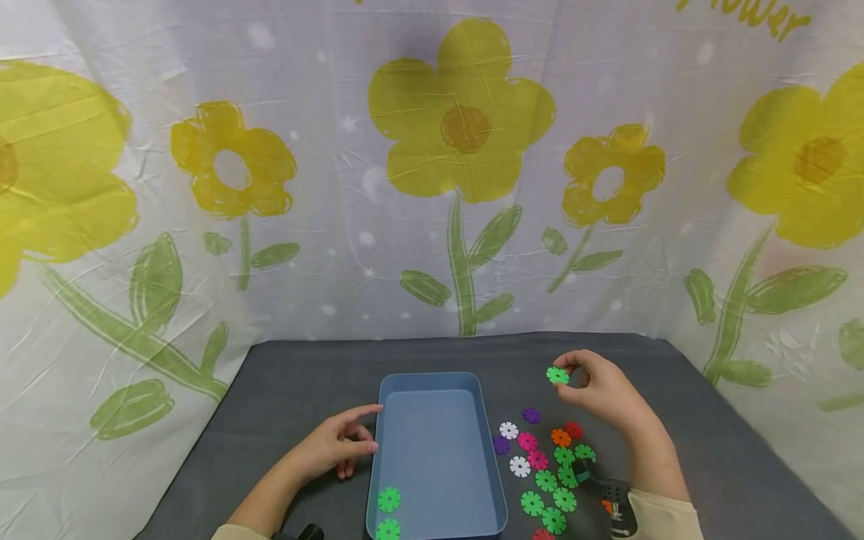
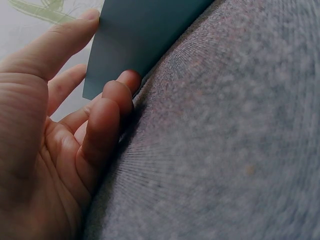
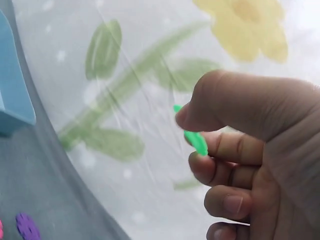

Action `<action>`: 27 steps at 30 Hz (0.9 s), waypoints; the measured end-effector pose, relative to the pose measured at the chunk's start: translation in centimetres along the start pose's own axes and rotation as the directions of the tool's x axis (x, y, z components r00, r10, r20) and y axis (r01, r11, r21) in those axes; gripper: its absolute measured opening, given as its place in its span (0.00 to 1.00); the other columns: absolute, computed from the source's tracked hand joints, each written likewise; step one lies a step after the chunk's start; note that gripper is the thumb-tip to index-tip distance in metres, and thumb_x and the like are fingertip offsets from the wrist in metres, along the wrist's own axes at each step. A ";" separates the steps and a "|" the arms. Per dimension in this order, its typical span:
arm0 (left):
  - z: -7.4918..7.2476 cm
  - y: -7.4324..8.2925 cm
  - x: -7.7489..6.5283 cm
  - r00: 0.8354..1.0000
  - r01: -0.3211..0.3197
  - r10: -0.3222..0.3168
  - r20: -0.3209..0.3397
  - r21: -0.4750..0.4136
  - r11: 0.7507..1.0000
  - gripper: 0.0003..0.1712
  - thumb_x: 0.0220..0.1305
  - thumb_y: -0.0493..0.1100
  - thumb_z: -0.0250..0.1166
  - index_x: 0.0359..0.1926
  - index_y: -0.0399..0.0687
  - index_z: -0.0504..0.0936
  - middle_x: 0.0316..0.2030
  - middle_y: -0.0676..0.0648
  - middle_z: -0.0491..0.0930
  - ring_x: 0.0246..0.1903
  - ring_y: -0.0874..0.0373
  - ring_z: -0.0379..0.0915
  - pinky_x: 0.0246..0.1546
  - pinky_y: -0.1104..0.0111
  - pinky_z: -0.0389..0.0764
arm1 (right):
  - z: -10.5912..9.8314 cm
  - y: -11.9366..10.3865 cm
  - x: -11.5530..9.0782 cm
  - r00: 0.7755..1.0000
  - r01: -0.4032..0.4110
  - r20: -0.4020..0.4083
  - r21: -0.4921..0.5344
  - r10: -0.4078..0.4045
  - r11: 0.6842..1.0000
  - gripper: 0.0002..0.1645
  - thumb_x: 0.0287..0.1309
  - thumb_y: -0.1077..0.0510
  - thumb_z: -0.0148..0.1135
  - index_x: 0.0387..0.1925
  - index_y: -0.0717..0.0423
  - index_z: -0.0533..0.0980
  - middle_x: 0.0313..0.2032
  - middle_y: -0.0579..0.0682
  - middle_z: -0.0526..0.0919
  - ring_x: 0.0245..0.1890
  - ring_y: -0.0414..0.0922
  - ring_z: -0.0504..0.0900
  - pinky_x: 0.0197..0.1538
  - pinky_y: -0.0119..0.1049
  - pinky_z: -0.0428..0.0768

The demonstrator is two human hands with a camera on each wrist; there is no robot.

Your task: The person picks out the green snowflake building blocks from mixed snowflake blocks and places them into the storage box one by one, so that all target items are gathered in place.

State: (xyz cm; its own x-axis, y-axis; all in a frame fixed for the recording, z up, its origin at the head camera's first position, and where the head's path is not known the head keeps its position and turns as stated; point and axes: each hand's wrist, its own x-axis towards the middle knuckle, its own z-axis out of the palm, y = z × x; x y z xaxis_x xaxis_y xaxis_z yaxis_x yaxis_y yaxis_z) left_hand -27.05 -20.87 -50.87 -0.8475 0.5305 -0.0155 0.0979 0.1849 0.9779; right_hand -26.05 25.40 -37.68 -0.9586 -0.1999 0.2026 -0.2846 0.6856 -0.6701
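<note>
My right hand pinches a green notched plastic disc between thumb and fingertips, raised above the far right of the table. The right wrist view shows that green disc nearly edge-on. A blue rectangular tray lies in the middle, with two green discs at its near left corner. Beside the tray's left wall is my left hand, its index fingertip and thumb at the rim. In the left wrist view, the thumb and fingers of the left hand touch the tray wall, the other fingers loosely bent.
Right of the tray lie several loose discs: green, white, pink, purple, orange and red. A dark cloth covers the table. Behind it hangs a flower-printed curtain.
</note>
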 end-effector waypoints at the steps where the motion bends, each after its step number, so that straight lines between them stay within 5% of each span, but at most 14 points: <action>1: 0.0 0.0 0.0 1.000 0.001 -0.001 -0.002 0.000 1.000 0.43 0.71 0.40 0.68 0.78 0.37 0.58 0.38 0.40 0.83 0.17 0.58 0.72 0.16 0.69 0.76 | 0.2 -0.4 0.1 1.000 0.020 -0.004 0.003 -0.020 1.000 0.19 0.62 0.60 0.70 0.53 0.59 0.78 0.43 0.53 0.76 0.29 0.47 0.67 0.29 0.38 0.68; 15: 0.0 0.1 0.0 1.000 0.007 -0.008 -0.011 -0.003 1.000 0.42 0.70 0.39 0.69 0.78 0.38 0.58 0.38 0.40 0.83 0.16 0.58 0.72 0.16 0.69 0.76 | 4.8 -6.0 0.4 0.992 0.114 0.043 0.081 -0.117 0.990 0.18 0.59 0.64 0.67 0.51 0.51 0.79 0.34 0.52 0.71 0.26 0.44 0.63 0.31 0.38 0.66; 27: 0.1 -0.1 0.1 1.000 0.008 -0.008 -0.017 0.002 1.000 0.42 0.70 0.39 0.69 0.78 0.38 0.59 0.37 0.40 0.83 0.16 0.57 0.72 0.16 0.69 0.76 | 9.1 -8.6 0.1 0.988 0.154 0.006 0.107 -0.155 0.982 0.18 0.58 0.63 0.71 0.51 0.49 0.81 0.42 0.41 0.75 0.27 0.42 0.65 0.31 0.37 0.68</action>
State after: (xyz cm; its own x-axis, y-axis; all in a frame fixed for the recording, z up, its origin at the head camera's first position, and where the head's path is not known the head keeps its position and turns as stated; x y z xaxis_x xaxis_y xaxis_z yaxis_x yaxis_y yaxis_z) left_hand -27.09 -20.76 -50.99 -0.8573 0.5144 -0.0201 0.0919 0.1914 0.9772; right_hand -23.76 13.11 -38.33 -0.9028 -0.3084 0.2998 -0.4275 0.5679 -0.7033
